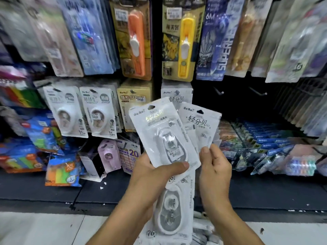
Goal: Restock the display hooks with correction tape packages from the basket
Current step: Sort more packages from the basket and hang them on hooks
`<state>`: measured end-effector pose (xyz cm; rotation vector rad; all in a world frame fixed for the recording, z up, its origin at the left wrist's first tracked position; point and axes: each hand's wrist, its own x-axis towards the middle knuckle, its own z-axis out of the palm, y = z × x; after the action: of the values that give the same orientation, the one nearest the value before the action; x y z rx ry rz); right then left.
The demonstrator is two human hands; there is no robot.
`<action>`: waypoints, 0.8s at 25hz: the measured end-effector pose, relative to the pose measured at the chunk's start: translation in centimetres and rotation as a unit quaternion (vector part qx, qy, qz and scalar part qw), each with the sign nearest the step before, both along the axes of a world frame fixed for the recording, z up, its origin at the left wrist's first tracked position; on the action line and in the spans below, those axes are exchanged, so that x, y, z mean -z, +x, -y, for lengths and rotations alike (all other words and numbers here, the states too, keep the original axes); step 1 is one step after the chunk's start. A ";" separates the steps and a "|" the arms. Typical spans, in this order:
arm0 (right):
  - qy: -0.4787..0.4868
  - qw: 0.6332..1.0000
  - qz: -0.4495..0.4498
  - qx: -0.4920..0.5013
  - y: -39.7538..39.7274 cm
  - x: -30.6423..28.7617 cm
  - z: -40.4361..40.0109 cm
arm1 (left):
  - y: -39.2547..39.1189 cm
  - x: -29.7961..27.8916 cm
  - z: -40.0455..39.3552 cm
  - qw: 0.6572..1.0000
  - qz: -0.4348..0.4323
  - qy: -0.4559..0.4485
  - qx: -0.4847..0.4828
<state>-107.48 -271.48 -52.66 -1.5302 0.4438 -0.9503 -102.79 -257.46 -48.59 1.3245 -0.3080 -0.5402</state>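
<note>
My left hand (pixel 155 174) grips a small stack of white correction tape packages, its thumb pressed across the front package (pixel 162 131). Another package (pixel 175 206) of the stack hangs below that hand. My right hand (pixel 214 165) pinches a second white package (pixel 201 122) fanned out to the right behind the front one. A hung package of the same kind (pixel 177 94) shows on the display just above them. Two bare hooks (pixel 219 91) (pixel 260 92) stick out of the dark panel to the right. The basket is not in view.
Rows of other correction tape packs (pixel 69 112) (pixel 100 114) hang at left, and utility knives (pixel 136 41) (pixel 185 41) hang above. Bins of small stationery (pixel 265 144) line the shelf at right. A black shelf ledge (pixel 53 191) and pale floor (pixel 44 228) lie below.
</note>
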 end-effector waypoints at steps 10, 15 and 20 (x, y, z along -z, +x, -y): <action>-0.223 0.963 -0.149 0.009 5.9 -6.0 4.1 | 7.1 -6.2 -5.4 0.989 0.060 -0.024 -0.133; -0.199 0.953 -0.210 0.095 8.1 -6.4 4.2 | 6.7 -6.0 -5.7 0.993 0.058 -0.032 -0.097; -0.492 0.831 -0.252 -0.063 8.3 -6.0 4.3 | 6.5 -5.2 -5.3 0.996 0.049 0.000 -0.069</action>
<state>-99.15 -275.81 -46.68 -2.7540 0.1908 -0.6612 -96.25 -252.20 -43.39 1.3632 -0.2944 -0.3601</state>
